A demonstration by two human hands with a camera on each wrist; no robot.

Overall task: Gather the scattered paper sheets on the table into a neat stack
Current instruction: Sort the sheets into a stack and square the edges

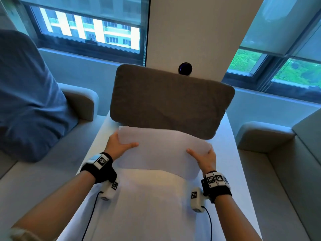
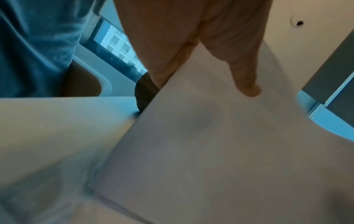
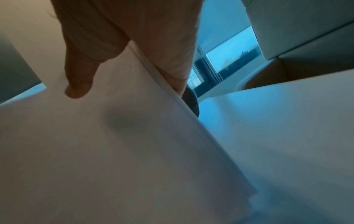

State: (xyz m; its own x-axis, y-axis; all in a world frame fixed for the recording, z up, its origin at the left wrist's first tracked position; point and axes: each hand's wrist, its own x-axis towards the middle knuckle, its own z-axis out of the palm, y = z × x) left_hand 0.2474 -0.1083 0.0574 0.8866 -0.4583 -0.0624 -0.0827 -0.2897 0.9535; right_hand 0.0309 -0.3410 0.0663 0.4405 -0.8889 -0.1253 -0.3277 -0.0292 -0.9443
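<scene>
A bundle of white paper sheets (image 1: 161,150) stands on its lower edge on the white table (image 1: 231,164), leaning toward me. My left hand (image 1: 119,145) grips the bundle's left side, thumb on the near face and fingers behind. My right hand (image 1: 204,158) grips its right side the same way. In the left wrist view the thumb presses the sheets (image 2: 210,144). The right wrist view shows the sheets (image 3: 95,151) with their layered right edge roughly aligned. The fingers behind the paper are hidden.
A dark grey cushion (image 1: 172,100) leans just behind the sheets on the table's far end. Beige sofa seats (image 1: 271,136) flank the table on both sides. A person in blue clothing (image 1: 29,94) sits at the left. Windows and a white pillar stand behind.
</scene>
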